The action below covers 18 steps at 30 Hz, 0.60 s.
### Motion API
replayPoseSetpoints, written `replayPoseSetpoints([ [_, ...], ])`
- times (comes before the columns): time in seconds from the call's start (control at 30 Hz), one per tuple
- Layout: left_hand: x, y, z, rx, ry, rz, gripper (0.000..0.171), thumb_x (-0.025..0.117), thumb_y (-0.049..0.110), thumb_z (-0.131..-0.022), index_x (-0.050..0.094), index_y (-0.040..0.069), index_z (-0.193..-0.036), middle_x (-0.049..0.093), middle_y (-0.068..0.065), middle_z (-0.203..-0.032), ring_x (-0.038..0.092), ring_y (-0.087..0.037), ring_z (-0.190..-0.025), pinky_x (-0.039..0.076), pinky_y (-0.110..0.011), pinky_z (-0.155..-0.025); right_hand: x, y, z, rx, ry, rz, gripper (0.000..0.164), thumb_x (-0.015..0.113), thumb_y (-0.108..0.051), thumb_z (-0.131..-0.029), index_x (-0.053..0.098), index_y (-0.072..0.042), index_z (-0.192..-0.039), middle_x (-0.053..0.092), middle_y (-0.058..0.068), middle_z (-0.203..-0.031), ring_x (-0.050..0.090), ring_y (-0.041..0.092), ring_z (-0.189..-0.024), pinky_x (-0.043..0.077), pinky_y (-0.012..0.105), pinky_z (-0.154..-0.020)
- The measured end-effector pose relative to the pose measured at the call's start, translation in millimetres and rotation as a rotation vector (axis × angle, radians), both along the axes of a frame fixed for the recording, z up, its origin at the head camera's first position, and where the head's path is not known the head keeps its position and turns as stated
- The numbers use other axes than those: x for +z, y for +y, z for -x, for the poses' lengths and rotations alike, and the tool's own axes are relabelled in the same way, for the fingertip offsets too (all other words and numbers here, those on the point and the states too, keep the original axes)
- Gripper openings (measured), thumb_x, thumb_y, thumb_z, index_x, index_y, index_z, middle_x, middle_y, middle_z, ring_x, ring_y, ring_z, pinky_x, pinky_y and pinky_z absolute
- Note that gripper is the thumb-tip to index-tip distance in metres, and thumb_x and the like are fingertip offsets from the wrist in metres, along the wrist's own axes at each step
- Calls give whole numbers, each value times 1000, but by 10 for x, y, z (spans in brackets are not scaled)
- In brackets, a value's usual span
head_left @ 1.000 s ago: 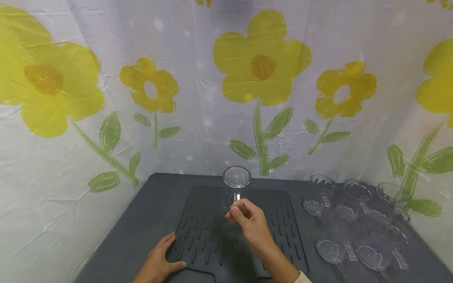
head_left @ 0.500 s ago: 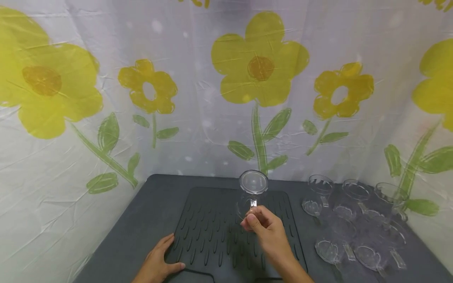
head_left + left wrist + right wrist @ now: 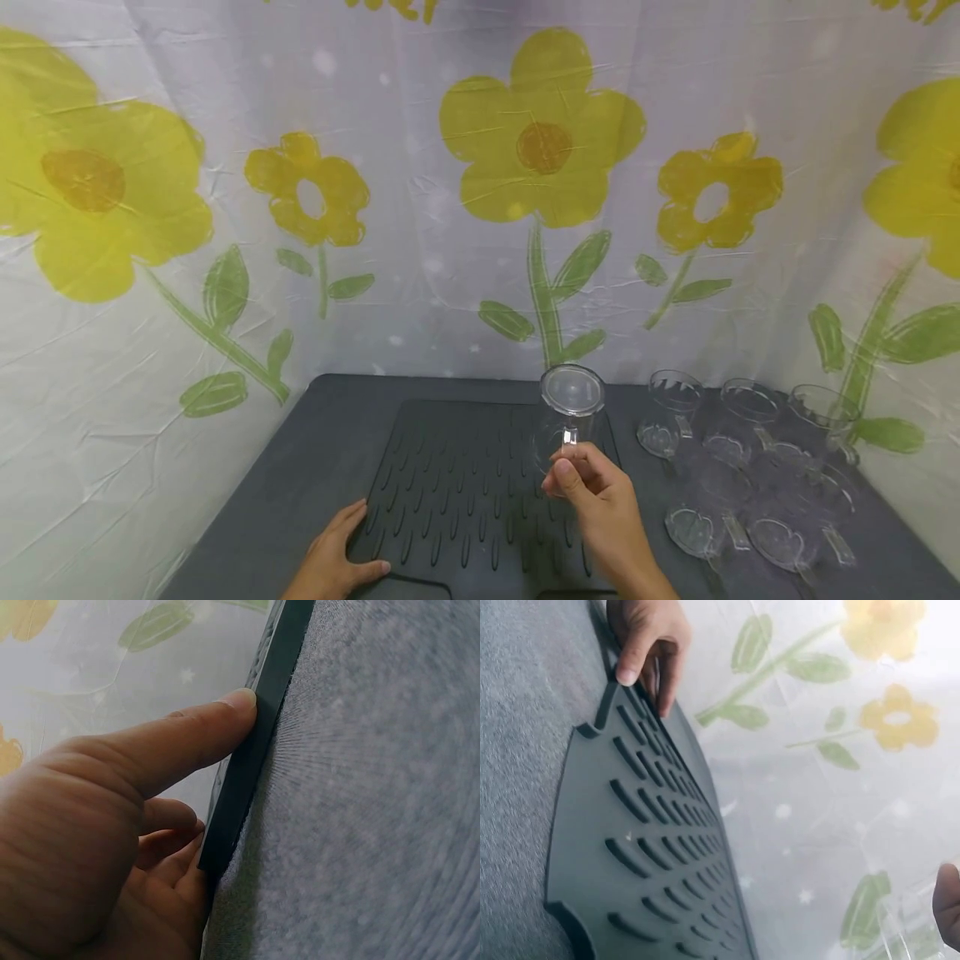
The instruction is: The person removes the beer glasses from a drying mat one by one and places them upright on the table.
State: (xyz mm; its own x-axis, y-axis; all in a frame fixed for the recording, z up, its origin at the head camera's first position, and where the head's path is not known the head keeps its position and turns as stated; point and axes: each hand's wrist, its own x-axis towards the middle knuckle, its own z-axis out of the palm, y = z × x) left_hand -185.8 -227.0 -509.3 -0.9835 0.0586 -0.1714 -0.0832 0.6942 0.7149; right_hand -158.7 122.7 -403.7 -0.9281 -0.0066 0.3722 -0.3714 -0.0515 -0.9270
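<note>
My right hand (image 3: 600,500) pinches the handle of a clear glass mug (image 3: 572,392) between thumb and fingers. The mug hangs above the right part of a dark ribbed drying mat (image 3: 450,483); its round end facing up looks like the base. In the right wrist view, part of the mug (image 3: 911,930) and a fingertip show at the lower right edge. My left hand (image 3: 333,554) rests at the mat's near left corner, thumb at the front edge and fingers along the left side. The left wrist view shows that thumb (image 3: 202,731) touching the mat's edge (image 3: 251,757).
Several clear glass mugs (image 3: 750,400) stand in rows on the right of the dark grey table (image 3: 277,475), close together and overlapping in view. A white cloth with yellow flowers (image 3: 420,308) hangs behind and at the sides. The mat's front edge has a cut-out.
My right hand has carried the mug to the right across the mat, and slightly nearer to me. The left hand has stayed at the mat's corner.
</note>
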Motion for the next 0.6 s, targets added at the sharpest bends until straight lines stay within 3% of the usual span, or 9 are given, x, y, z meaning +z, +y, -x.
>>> replayPoseSetpoints([
  [0.2, 8, 11, 16, 2, -13, 13, 100, 89, 39, -66, 43, -10, -139, 36, -29, -144, 34, -53, -127, 38, -66, -93, 21, 111, -18, -102, 37, -62, 9, 61, -10, -96, 64, -2, -96, 61, 12, -75, 61, 25, -71, 55, 32, -67],
  [0.37, 23, 14, 16, 3, -18, 20, 101, 90, 40, -64, 44, -11, -138, 36, -29, -143, 35, -53, -127, 39, -65, -93, 48, 178, -56, -171, 1, -112, 10, 69, -14, -91, 71, -5, -92, 66, 8, -80, 63, 24, -73, 54, 31, -70],
  [0.47, 32, 21, 13, 3, -12, 28, 100, 90, 39, -64, 45, -12, -137, 37, -29, -143, 35, -53, -126, 39, -64, -93, 62, 203, -74, -179, -2, -117, 10, 72, -13, -88, 73, -5, -93, 69, 7, -86, 65, 23, -75, 56, 31, -72],
  [0.6, 29, 23, 15, 0, 0, 31, 99, 90, 38, -64, 45, -12, -136, 38, -29, -142, 36, -52, -126, 39, -64, -94, 61, 232, -86, -179, 61, -121, 10, 72, -8, -87, 74, -3, -95, 70, 7, -89, 66, 23, -76, 57, 31, -70],
])
